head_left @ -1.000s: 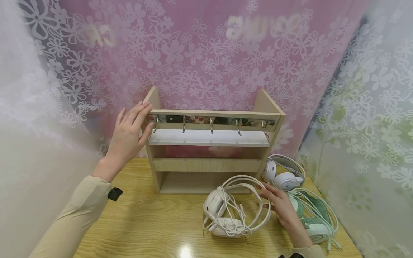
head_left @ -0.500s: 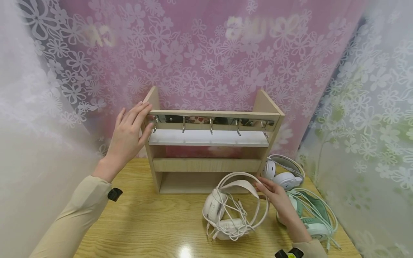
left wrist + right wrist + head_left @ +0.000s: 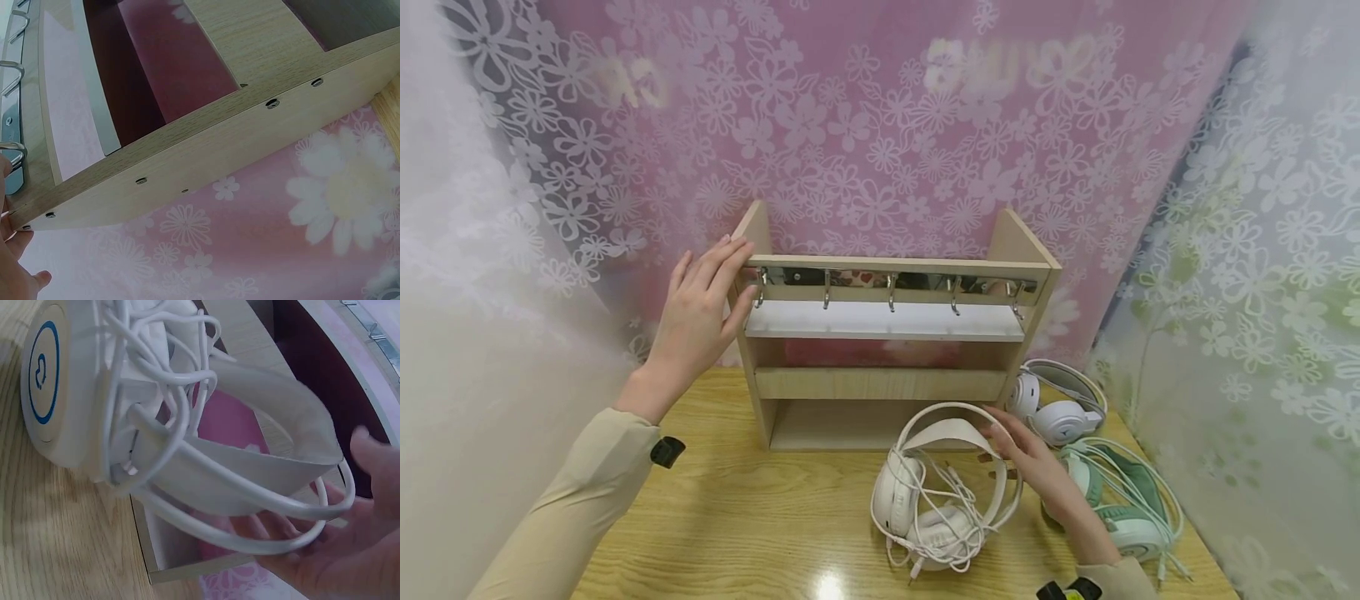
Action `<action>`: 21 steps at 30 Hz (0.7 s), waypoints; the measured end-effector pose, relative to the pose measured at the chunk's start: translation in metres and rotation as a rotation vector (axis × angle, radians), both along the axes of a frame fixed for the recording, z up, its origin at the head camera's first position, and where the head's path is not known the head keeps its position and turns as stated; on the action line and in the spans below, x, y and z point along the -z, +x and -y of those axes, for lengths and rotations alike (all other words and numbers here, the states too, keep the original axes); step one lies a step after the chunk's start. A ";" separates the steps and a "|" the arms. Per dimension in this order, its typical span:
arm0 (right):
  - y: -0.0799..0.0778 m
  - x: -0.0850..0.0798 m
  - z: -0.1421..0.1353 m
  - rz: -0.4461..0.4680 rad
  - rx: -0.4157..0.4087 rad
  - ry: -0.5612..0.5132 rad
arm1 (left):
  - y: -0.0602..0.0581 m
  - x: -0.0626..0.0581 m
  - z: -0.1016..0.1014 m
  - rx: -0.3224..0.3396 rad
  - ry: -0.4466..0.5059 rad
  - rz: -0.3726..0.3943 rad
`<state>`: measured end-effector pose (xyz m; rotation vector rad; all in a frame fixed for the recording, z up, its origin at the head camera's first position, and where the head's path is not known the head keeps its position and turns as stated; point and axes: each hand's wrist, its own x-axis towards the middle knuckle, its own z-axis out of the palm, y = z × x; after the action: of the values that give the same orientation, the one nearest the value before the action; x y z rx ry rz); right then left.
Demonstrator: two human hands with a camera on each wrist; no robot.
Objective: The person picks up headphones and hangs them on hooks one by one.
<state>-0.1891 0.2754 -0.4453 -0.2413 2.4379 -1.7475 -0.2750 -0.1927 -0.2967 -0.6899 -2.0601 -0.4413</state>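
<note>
My left hand point(image 3: 696, 304) rests on the upper left corner of a light wooden shelf point(image 3: 880, 383), fingers extended on its edge and thumb at the front near a hook. A strip of several metal hooks point(image 3: 891, 292) runs along its top board. My right hand point(image 3: 1037, 462) holds white headphones point(image 3: 895, 496) by the headband, with the ear cups toward the table and the tangled white cable wrapped about them. In the right wrist view, fingers point(image 3: 269, 525) curl under the thin outer bands of the headband, while the thumb stands apart.
Right of the shelf are other white headphones point(image 3: 1063, 421) with a grey headband. Nearer to me lie green-and-white headphones point(image 3: 1138, 529) with a loose cable, beside my right forearm. All stand on a wood-grain table point(image 3: 737, 517), before a pink floral curtain point(image 3: 880, 125).
The white headphones have turned, their headband tipping up and leftward, as my right hand moved slightly left and toward the shelf. My left hand has stayed in place.
</note>
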 end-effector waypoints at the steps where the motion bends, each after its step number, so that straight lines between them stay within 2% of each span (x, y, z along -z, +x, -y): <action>1: 0.000 0.001 -0.001 -0.008 -0.033 0.013 | 0.000 0.000 0.000 0.000 0.000 0.001; 3: 0.000 0.003 -0.001 -0.025 -0.082 0.037 | 0.000 0.000 0.000 0.000 -0.001 0.002; 6: 0.001 0.004 0.000 -0.028 -0.107 0.037 | 0.000 0.000 -0.001 0.000 -0.003 0.003; 14: 0.007 0.003 0.004 0.074 -0.009 0.035 | 0.000 0.000 -0.001 0.000 0.000 0.003; 17: 0.010 0.004 0.003 0.081 0.000 0.013 | 0.000 0.000 -0.001 -0.001 0.001 0.001; 21: 0.015 0.013 -0.002 0.048 0.012 -0.027 | 0.000 0.000 0.000 -0.002 0.001 0.004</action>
<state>-0.1740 0.2771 -0.4583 -0.1857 2.3887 -1.7706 -0.2747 -0.1923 -0.2972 -0.6870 -2.0640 -0.4424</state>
